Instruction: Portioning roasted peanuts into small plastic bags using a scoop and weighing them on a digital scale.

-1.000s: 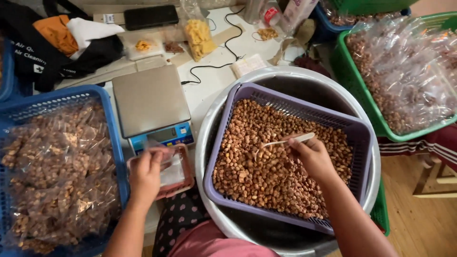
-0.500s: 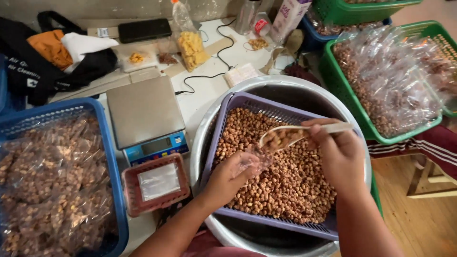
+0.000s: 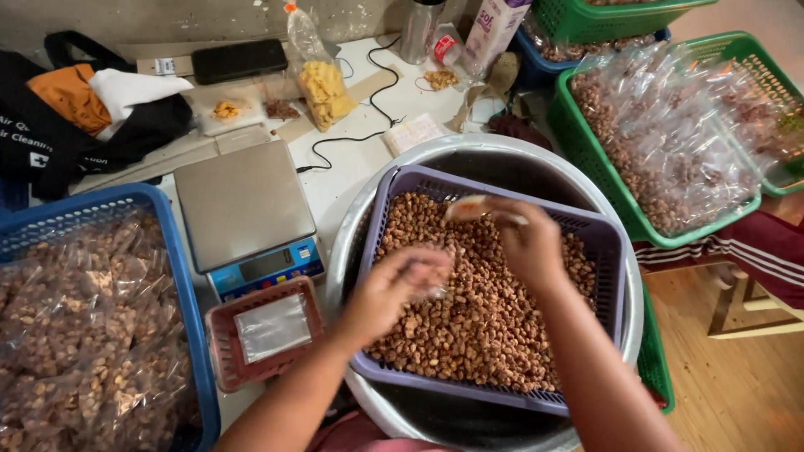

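Hands have come together over the purple plastic basket (image 3: pixel 603 243) of brown roasted nuts (image 3: pixel 486 326). Half a second back the left hand was lower at the near side; now the left hand (image 3: pixel 394 289) sits higher over the nuts, fingers curled around a small clear plastic bag (image 3: pixel 435 280), blurred by motion. The right hand (image 3: pixel 532 243) has swung in from the right, and the pale scoop (image 3: pixel 469 207) it grips now sits tipped just above the bag, fingers closed on its handle. Both forearms reach up from the bottom edge, wrists bent down toward the nuts. The basket rests inside a big white round basin (image 3: pixel 352 243). Beside it on the desk (image 3: pixel 343 180) sit the silver-topped digital scale (image 3: pixel 243 209) and a small red tray (image 3: pixel 222 351) of flat clear bags.
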